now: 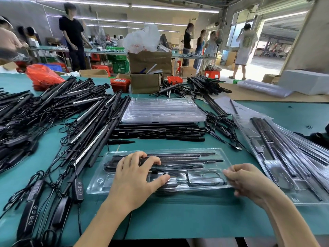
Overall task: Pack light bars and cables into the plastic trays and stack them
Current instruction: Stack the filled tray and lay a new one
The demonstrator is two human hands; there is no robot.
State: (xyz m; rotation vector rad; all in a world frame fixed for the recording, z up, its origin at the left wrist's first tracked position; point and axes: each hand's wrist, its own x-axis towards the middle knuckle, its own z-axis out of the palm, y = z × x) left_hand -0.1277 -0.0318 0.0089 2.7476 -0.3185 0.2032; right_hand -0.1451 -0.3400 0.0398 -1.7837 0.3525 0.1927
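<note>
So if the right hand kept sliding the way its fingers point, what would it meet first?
The right hand pinches the tray at its right end, fingers pointing left. Going on, it would probably meet the left hand pressing on the tray's contents; depth is unclear.

left hand point(135, 172) hides part of the tray's point(201, 188) light bars point(187, 158).

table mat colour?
Teal green table mat, plain, no pattern; the head view shows it best.

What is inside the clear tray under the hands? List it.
The tray holds black light bars along its far side and a coiled cable near the right hand. The left hand covers the middle pockets.
</note>
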